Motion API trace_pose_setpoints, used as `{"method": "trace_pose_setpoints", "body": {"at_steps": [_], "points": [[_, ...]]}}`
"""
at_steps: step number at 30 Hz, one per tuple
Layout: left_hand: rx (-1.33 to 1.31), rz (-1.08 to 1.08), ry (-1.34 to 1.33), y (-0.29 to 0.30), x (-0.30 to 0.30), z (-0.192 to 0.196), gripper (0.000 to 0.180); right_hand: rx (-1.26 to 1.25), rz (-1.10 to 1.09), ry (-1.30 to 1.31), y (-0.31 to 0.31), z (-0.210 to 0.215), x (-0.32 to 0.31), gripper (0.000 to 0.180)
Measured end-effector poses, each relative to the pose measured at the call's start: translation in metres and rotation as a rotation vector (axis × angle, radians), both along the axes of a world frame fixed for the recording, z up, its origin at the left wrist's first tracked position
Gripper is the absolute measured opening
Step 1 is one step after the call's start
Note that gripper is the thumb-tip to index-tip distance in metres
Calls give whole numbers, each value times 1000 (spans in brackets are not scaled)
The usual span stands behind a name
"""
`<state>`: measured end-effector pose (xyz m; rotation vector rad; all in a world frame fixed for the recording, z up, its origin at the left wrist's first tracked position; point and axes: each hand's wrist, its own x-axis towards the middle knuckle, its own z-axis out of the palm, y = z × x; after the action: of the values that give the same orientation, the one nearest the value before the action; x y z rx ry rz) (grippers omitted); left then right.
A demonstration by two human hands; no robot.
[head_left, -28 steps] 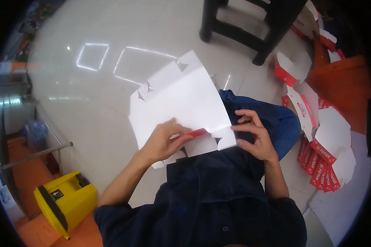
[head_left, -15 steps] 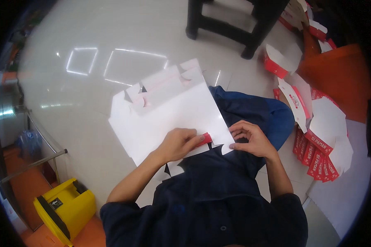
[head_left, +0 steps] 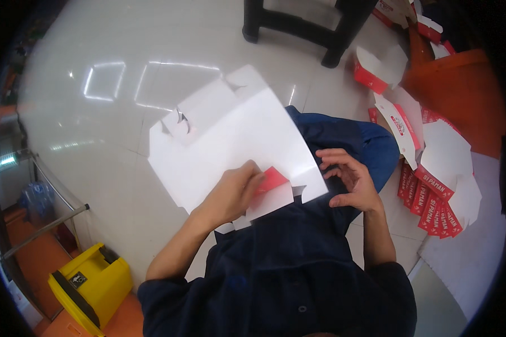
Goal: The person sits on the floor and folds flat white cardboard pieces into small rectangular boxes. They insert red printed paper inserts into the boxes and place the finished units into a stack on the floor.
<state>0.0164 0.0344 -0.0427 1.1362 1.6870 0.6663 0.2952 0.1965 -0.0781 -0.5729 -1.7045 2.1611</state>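
A flat white cardboard box blank (head_left: pixel 225 140) with cut slots and tabs along its edges lies tilted over my lap. My left hand (head_left: pixel 233 191) is closed on its near edge, where a flap is folded up and shows its red side (head_left: pixel 272 178) beside my fingers. The fingertips of that hand are partly hidden. Just off the blank's right corner, my right hand (head_left: pixel 351 180) is held with fingers apart and curved, nothing in it.
Red and white box pieces (head_left: pixel 444 157) lie in a pile on the right, near an orange surface (head_left: pixel 461 95). A black stool (head_left: pixel 298 28) stands ahead. At the lower left are a yellow bin (head_left: pixel 93 286) and a metal rail (head_left: pixel 50 224).
My right hand has let go of the blank's right corner and spread its fingers. The near flap has been folded further up, showing more red, and the blank has shifted slightly.
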Motion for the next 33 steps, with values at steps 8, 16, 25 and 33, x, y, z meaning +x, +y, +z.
{"method": "trace_pose_setpoints", "body": {"at_steps": [8, 16, 25, 33], "points": [[371, -60, 357, -8, 2, -12, 6, -148, -126, -59, -16, 11, -33, 68], [462, 202, 283, -12, -6, 7, 4, 241, -26, -102, -18, -23, -47, 56], [413, 433, 495, -51, -50, 0, 20, 153, 107, -642, -42, -34, -124, 48], [537, 788, 631, -103, -98, 29, 24, -42, -219, -281, -12, -73, -96, 33]]}}
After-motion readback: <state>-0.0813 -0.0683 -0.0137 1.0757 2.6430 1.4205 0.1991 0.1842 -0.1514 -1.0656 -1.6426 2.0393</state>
